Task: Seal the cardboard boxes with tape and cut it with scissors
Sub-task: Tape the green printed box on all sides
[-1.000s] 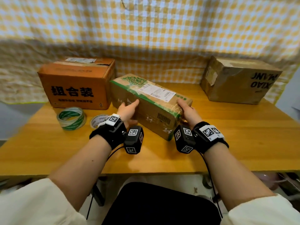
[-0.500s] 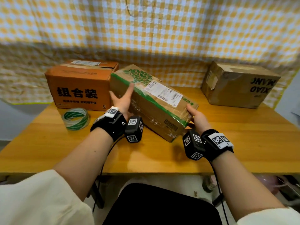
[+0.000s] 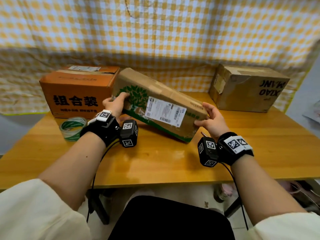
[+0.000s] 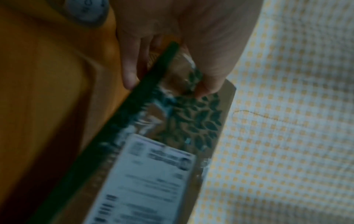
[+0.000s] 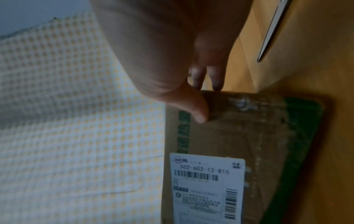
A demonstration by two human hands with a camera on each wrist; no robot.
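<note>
Above the table, the tree-print box sits tilted (label facing up): left hand grips its left end, right hand pinches its right end.

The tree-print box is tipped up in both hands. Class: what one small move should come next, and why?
Probably finish the turn and set the box flat on the table, seam side up. Both hands, left and right, grip its ends, so neither is free for the tape roll to the left or the scissors near the right hand.
</note>
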